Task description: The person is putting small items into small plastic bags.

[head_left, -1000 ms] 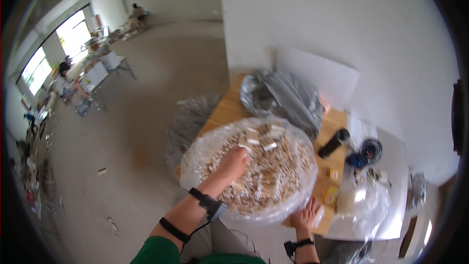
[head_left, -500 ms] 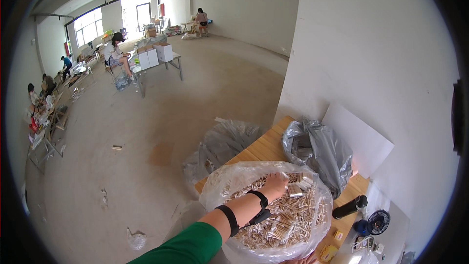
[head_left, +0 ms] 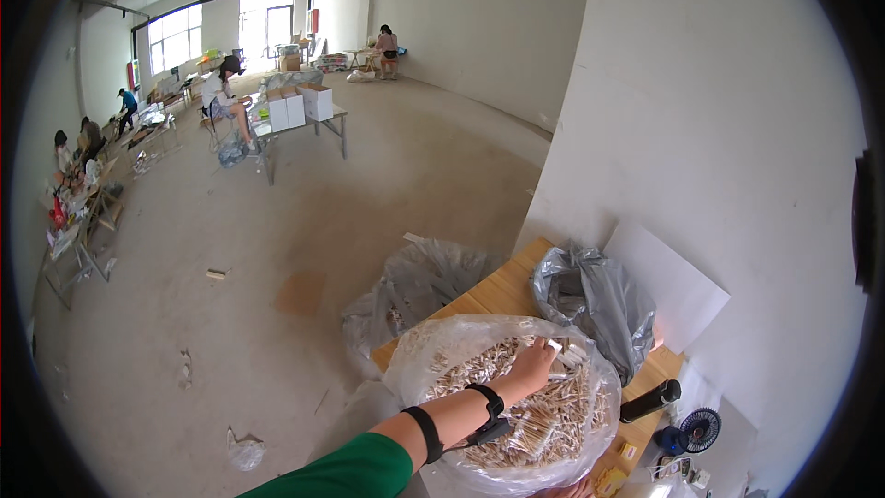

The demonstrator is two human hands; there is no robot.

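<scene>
My left hand, below a green sleeve and two black wrist straps, is inside a large clear plastic bag full of loose cotton swabs. Its fingers are closed on a small white pack, mostly hidden by the hand. Beside the fingertips, more small whitish packs lie on top of the swabs. Only a sliver of my right hand shows at the lower edge, against the bag's near side; its fingers cannot be made out.
The bag stands on a wooden table. Behind it are an open grey plastic bag and a white board. A black bottle and small fan are at right. Another plastic bag lies beyond the table; people work farther off.
My left hand has shifted slightly right within the bag, and the white pack at its fingertips shows more clearly. The whole view has tilted a little.
</scene>
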